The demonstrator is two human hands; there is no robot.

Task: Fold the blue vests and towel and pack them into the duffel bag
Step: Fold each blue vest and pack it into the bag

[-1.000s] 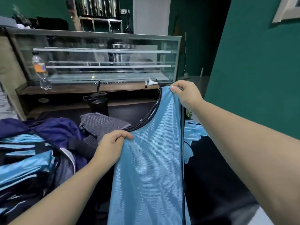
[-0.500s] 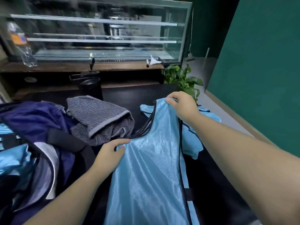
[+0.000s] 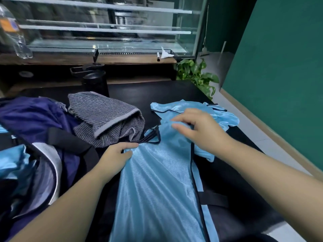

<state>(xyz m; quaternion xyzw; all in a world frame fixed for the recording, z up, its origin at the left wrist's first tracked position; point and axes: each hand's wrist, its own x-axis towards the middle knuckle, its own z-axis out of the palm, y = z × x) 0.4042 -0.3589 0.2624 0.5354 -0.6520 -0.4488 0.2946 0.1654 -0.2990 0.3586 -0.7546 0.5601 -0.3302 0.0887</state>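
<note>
A light blue vest (image 3: 157,180) with dark trim lies lengthwise on the black table (image 3: 139,91) in front of me. My left hand (image 3: 115,154) pinches its left shoulder edge by the neckline. Blurred and with fingers spread, my right hand (image 3: 204,131) is over the vest's right shoulder and grips nothing. A second blue vest (image 3: 192,107) lies crumpled beyond it. The grey striped towel (image 3: 104,119) sits bunched at centre left. The navy duffel bag (image 3: 35,119) stands open at the left with blue fabric (image 3: 14,161) inside.
A black bottle (image 3: 95,82) stands behind the towel. A potted plant (image 3: 197,75) is at the table's far right corner. A glass display case (image 3: 104,28) and a clear water bottle (image 3: 14,37) are at the back. A green wall (image 3: 279,67) runs along the right.
The vest, held up by both shoulders a second ago, has come down flat onto the table. My right hand has let go of its shoulder; my left hand keeps its hold.
</note>
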